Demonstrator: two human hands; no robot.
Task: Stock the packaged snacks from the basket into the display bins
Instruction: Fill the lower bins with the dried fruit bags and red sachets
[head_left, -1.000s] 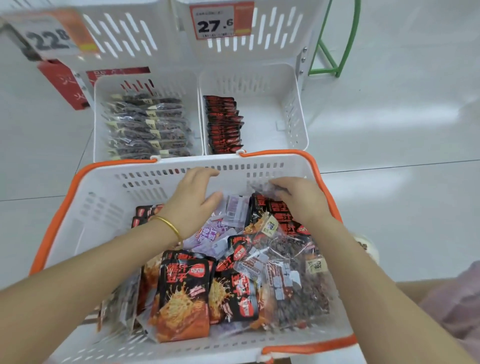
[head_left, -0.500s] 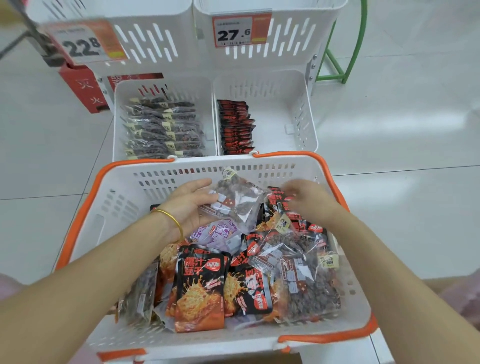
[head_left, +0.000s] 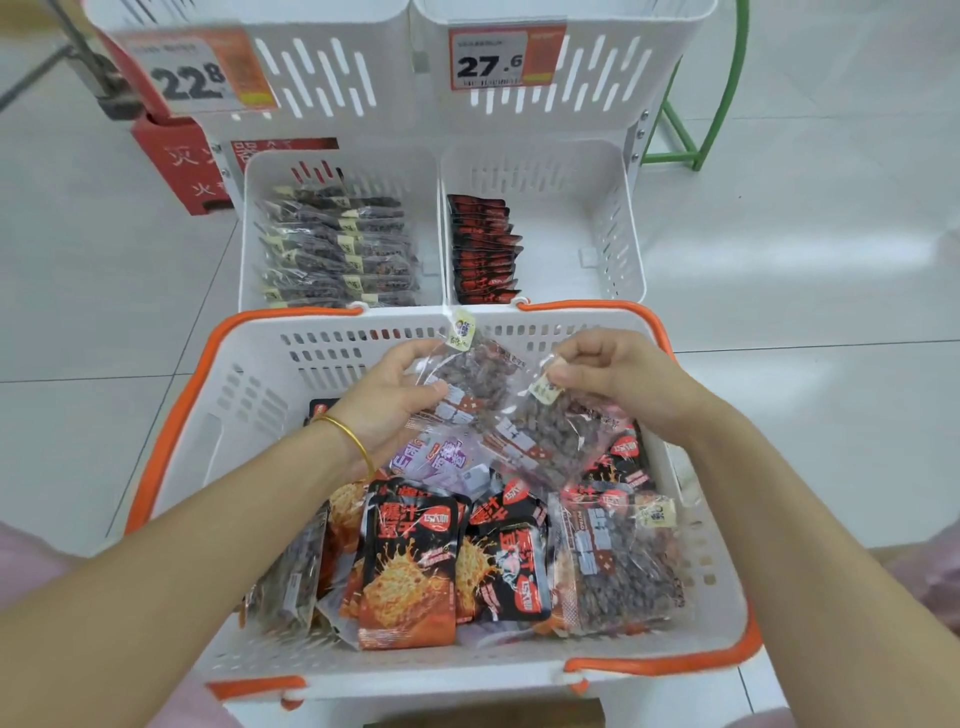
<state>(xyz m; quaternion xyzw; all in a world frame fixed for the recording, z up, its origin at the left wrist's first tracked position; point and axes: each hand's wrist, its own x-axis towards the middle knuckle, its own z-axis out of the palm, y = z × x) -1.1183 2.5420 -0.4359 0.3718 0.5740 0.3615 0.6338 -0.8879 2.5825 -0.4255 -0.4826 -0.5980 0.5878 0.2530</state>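
Pale glossy floor tiles are reflecting soft light — thin grout lines are crossing them; a green metal frame is standing upper right, a red box sitting upper left

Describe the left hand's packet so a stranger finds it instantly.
In the white orange-rimmed basket, look at the far wall. The left hand grips a clear bag of dark snacks there. Unlike the similar bag the right hand pinches, its yellow label sticks up in front of the rim.
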